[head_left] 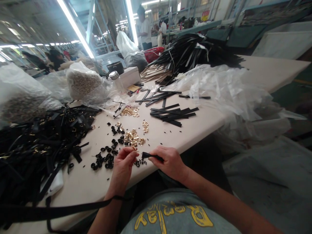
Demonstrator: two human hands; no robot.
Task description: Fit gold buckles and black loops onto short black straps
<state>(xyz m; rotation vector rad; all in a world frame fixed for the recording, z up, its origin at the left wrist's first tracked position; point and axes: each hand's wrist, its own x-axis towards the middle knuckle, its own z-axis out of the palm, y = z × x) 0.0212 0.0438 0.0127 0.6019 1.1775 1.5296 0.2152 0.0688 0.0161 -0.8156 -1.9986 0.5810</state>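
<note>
Head view: over the near edge of the counter (195,127), the left hand (126,158) is pinching a gold piece (137,151), the right hand (169,160) a black strap (146,155). Black loops (109,158) are crowding leftward; bare surface is bordering the edge rightward.

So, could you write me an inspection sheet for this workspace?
Surface: pale tabletop, small black bits scattered on it.
Job's things: gold buckles in piles, black loops, flat black strips.
Clutter: heaped black straps at left, filled plastic bags, crumpled clear sheeting at right.
Hands: left hand pinches a small gold piece; right hand grips a black band, apart from it.
Cables: thin white cord by the black bundle; whether it is a cable is unclear.
Surroundings: strip lights and people in the background.
</note>
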